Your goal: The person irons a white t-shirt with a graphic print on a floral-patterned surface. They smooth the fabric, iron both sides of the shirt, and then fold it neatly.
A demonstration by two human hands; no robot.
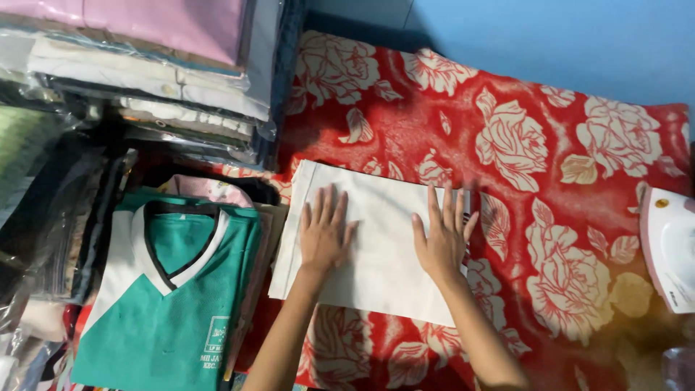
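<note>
Both hands lie flat with fingers spread, gripping nothing: the left hand (323, 235) and right hand (441, 239) press a folded white cloth (380, 239). It lies on a red floral blanket (550, 166), near a green shirt (170, 304).

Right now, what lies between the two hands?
Only a bare strip of the folded white cloth, seen from the head view; left hand and right hand press it flat.

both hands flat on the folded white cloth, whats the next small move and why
Probably slide both palms outward toward the cloth's edges to smooth it. The left hand and right hand lie flat, fingers spread, side by side on the folded white cloth, which rests on the red rose-print blanket. Neither hand grasps an edge, and the iron stands apart at the right.
</note>
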